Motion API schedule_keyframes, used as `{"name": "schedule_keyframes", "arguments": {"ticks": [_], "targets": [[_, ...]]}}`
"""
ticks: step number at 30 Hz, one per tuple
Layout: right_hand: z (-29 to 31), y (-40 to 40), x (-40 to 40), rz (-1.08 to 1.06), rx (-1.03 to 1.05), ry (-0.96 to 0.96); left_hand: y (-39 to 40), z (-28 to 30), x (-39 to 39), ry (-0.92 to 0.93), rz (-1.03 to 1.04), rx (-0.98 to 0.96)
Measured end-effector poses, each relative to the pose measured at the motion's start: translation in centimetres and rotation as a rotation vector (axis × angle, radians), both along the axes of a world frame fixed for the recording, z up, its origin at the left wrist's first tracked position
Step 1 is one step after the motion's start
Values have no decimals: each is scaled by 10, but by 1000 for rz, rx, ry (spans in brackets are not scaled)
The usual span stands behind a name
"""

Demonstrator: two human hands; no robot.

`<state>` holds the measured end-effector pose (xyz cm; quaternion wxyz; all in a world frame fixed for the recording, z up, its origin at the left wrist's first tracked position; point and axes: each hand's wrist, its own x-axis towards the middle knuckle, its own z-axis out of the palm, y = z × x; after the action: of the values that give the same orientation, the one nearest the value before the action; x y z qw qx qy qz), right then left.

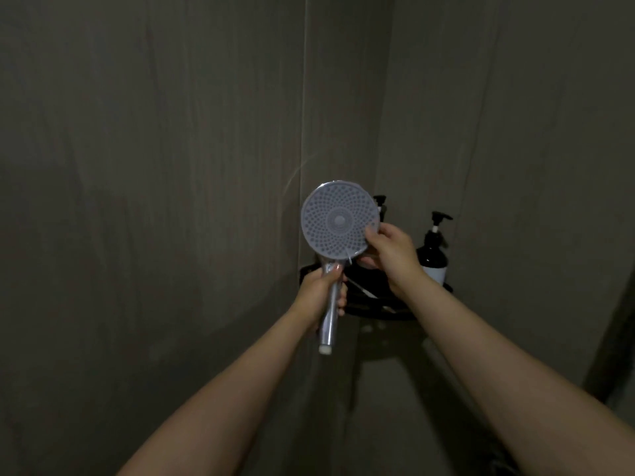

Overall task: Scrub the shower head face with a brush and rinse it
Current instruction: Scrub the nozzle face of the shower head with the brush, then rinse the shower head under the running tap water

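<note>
A round shower head (338, 221) with a pale, dotted face points toward me, in front of the dim shower corner. My left hand (323, 290) grips its chrome handle (329, 321) just below the head. My right hand (388, 250) holds the head's right rim, thumb on the face and fingers behind it. No brush shows in the frame, and no hose is visible at the handle's lower end.
A black corner shelf (378, 305) hangs on the wall just behind my hands. A dark pump bottle (433, 252) stands on it at the right, and another pump top (379, 201) peeks out behind the shower head. Grey tiled walls (171, 166) close in on both sides.
</note>
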<state>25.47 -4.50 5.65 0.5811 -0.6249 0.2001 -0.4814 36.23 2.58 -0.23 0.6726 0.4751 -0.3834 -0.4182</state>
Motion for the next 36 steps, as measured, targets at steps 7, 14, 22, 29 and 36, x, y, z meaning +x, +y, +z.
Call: {"name": "schedule_keyframes", "arguments": {"ticks": [7, 14, 22, 29, 36], "targets": [[-37, 21, -69, -244, -22, 118, 24, -35, -64, -160, -59, 87], [-82, 62, -137, -233, -76, 200, 65, -84, -137, -27, 63, 55], [-143, 90, -182, -202, 86, 227, 94, -127, -191, 255, 142, 70], [-234, 94, -211, -230, 216, 299, 102, -195, -209, 322, 116, 166], [-330, 107, -221, -285, 216, 416, 117, -296, -208, 355, 41, 207]]}}
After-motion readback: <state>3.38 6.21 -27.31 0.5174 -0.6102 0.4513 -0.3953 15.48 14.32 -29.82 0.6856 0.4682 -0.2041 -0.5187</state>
